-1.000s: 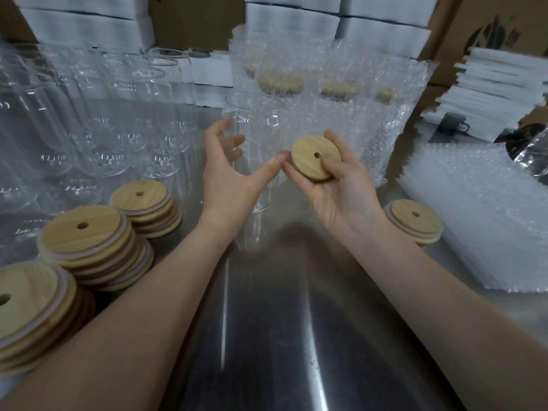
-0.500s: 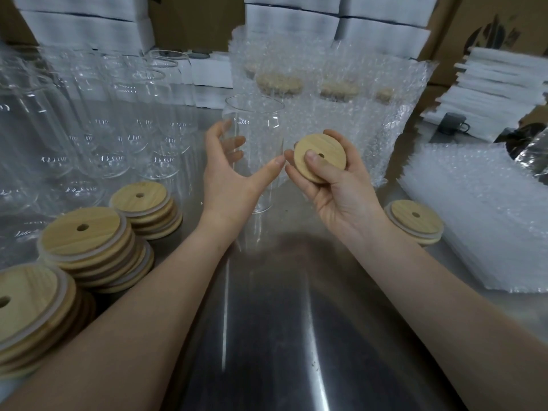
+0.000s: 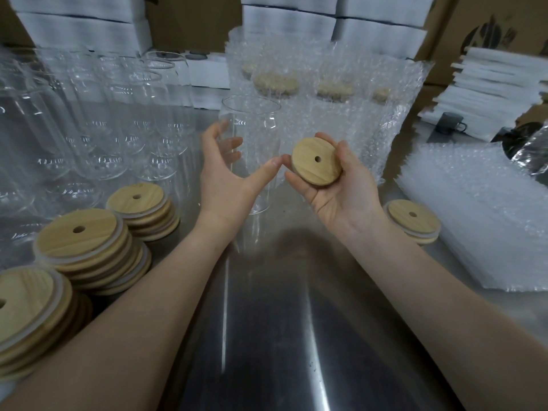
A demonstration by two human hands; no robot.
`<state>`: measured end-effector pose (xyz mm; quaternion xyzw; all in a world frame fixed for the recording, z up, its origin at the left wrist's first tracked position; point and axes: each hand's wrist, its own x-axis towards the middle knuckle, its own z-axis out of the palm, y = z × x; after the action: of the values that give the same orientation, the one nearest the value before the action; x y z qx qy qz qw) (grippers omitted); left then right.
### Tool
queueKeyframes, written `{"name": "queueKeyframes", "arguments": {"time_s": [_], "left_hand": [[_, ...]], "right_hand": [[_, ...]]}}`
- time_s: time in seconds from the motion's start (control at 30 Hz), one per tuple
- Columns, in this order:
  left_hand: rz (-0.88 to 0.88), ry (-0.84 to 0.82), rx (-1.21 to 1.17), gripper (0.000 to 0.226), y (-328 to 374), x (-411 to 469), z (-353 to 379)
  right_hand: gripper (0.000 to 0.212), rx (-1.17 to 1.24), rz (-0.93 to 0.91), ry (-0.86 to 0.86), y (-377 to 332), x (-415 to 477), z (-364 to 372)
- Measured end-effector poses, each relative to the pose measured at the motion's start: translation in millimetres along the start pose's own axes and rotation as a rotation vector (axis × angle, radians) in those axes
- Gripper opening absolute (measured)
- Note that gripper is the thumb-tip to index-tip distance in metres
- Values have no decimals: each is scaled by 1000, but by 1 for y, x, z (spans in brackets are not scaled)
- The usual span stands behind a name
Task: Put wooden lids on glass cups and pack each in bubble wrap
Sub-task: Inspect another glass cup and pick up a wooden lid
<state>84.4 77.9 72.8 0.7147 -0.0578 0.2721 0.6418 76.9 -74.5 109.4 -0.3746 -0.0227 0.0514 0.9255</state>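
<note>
An empty glass cup [image 3: 255,126] stands upright on the steel table [image 3: 281,307] in the middle. My left hand [image 3: 225,179] holds it from the left, fingers behind the glass and thumb across its front. My right hand [image 3: 341,188] grips a round wooden lid [image 3: 316,165] with a centre hole, tilted toward me, just right of the cup and below its rim. The thumb tip of my left hand nearly touches the lid's edge.
Stacks of wooden lids [image 3: 86,247] lie at the left, and a short lid stack [image 3: 413,221] at the right. Several empty glasses [image 3: 98,120] crowd the back left. Wrapped cups [image 3: 326,108] stand behind. A pile of bubble wrap bags [image 3: 480,215] lies at the right.
My right hand has turned the lid between its fingers. The thumb has come off the lid's face, so the top with the hole now shows. My left hand has stayed at the cup.
</note>
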Motion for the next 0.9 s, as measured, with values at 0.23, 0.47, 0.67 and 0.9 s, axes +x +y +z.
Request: {"name": "queueKeyframes", "arguments": {"time_s": [0.23, 0.47, 0.67, 0.9], "left_hand": [[-4, 3, -23, 81, -1, 1, 0], [-2, 11, -29, 81, -1, 1, 0], [-5, 31, -35, 82, 0, 0, 1], [93, 31, 122, 90, 7, -4, 2]], "right_hand": [[96, -39, -61, -163, -6, -2, 8], [69, -47, -65, -122, -8, -6, 14], [24, -78, -61, -114, -12, -3, 8], [29, -167, -116, 33, -15, -1, 9]]}}
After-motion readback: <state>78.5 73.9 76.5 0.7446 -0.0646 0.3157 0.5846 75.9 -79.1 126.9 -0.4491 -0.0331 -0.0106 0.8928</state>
